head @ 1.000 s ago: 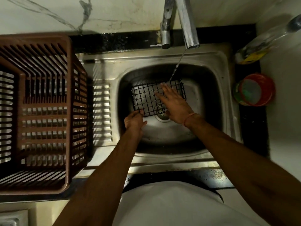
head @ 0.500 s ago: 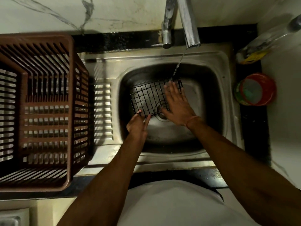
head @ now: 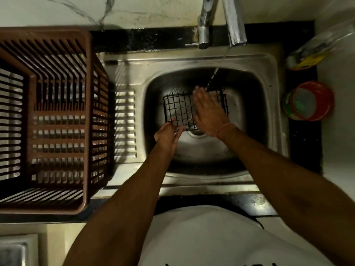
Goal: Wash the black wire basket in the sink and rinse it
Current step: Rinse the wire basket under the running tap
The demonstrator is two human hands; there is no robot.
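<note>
The black wire basket (head: 179, 110) lies in the steel sink (head: 249, 116), over the drain. My left hand (head: 167, 134) pinches its near left edge between thumb and fingers. My right hand (head: 208, 112) lies flat on the basket's right half, fingers straight and pointing away from me. A thin stream of water falls from the tap (head: 234, 25) and lands by my right fingertips at the basket's far edge.
A large brown plastic crate (head: 57, 120) stands on the draining board to the left. A red tub (head: 309, 101) and a clear bottle with a yellow label (head: 315, 52) sit on the black counter to the right. A second tap valve (head: 204, 29) stands beside the spout.
My right hand has slid forward over the basket toward the water stream. The basket has turned a little, and my left hand has kept its grip on the near edge.
</note>
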